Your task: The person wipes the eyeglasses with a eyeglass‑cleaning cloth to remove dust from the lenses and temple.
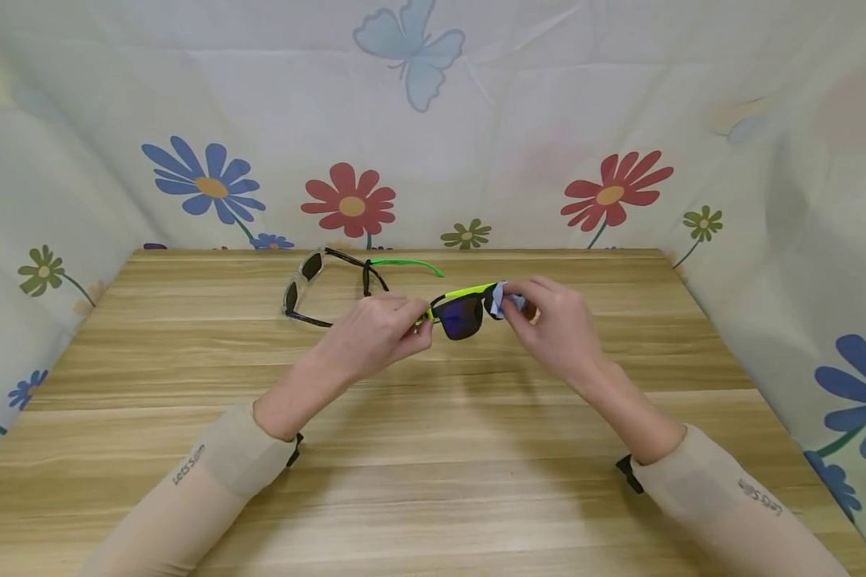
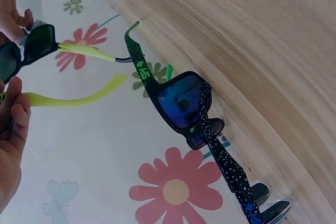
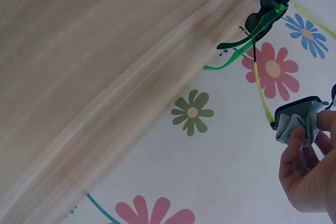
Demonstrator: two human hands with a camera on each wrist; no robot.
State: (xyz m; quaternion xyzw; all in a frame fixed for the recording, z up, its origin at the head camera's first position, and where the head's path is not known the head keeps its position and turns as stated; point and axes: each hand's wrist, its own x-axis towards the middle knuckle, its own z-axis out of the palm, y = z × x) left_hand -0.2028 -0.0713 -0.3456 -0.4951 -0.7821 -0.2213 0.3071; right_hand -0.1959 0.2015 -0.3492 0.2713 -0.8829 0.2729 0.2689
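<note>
My left hand [image 1: 375,332] pinches a pair of black sunglasses [image 1: 462,318] with yellow-green temples by the left hinge. Held above the table, the sunglasses have their blue-purple lenses turned towards me. At the other lens, my right hand [image 1: 559,320] pinches a small light-blue cloth [image 1: 499,300]. In the right wrist view the cloth [image 3: 295,124] lies bunched against that lens, between thumb and fingers, and covers much of it. The left wrist view shows the left fingers [image 2: 18,111] at the base of one yellow-green temple [image 2: 79,98].
Behind my left hand, a clear-framed pair of sunglasses [image 1: 304,280] with dark lenses sits on the wood-grain table [image 1: 433,481]. Beside it is a black pair with a green temple [image 1: 404,262], its blue lens [image 2: 181,98] visible from the left wrist. A flower-printed cloth [image 1: 505,160] hangs behind and alongside.
</note>
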